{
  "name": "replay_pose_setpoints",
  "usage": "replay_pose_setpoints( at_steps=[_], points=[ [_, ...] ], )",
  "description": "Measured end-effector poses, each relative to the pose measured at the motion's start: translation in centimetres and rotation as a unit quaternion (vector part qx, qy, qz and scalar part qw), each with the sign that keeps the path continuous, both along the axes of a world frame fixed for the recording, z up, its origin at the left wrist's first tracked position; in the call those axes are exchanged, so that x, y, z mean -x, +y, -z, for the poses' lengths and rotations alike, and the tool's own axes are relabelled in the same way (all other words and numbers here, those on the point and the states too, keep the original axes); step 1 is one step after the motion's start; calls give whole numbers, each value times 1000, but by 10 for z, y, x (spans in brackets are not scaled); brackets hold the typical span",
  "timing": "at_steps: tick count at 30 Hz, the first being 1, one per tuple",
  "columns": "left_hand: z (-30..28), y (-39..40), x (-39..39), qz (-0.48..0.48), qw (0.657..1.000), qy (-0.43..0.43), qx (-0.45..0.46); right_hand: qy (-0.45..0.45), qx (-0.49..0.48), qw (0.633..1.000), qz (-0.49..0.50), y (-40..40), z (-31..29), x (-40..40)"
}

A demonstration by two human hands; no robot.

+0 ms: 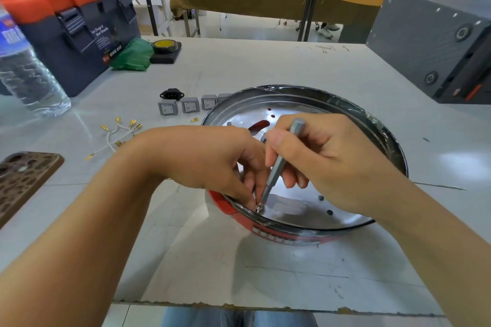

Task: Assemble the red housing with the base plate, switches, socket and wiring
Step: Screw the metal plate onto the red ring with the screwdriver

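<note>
A slim hexagonal steel bit [276, 167] is pinched in the right hand [326, 164], tip on a screw [259, 207] steadied by left hand [212, 159] fingertips, on the shiny round plate [345, 210] inside the red housing [265, 231].

A single head-worn wide-angle camera looks forward and down, close above the left hand [212, 159] and right hand [326, 164], which fill the centre; beyond them the white worktable [265, 66] stretches away.
</note>
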State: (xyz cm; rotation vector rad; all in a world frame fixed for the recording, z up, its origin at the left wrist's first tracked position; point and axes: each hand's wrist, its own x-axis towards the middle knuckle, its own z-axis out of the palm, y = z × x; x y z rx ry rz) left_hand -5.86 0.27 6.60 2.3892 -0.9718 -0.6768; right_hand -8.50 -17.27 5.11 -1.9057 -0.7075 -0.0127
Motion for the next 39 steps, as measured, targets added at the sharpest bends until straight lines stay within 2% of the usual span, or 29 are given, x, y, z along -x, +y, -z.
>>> replay_pose_setpoints(
  at_steps=[12, 20, 28, 33, 39],
  points=[
    [0, 0, 0, -1, 1000, -3, -15, 12, 46, 999, -15, 0, -3, 2],
    [1, 0, 1, -3, 1000, -5, 6, 47, 177, 979, -93, -9, -29, -2],
    [-1, -2, 4, 2, 1000, -7, 11, 7, 306, 944, -125, -8, -53, -5],
    [0, -2, 4, -24, 1000, -11, -4, -50, 375, 915, -142, -2, -63, -4],
    [2, 0, 3, -37, 999, -11, -26, -49, 374, 915, -143, 4, -65, -8]
  ],
)
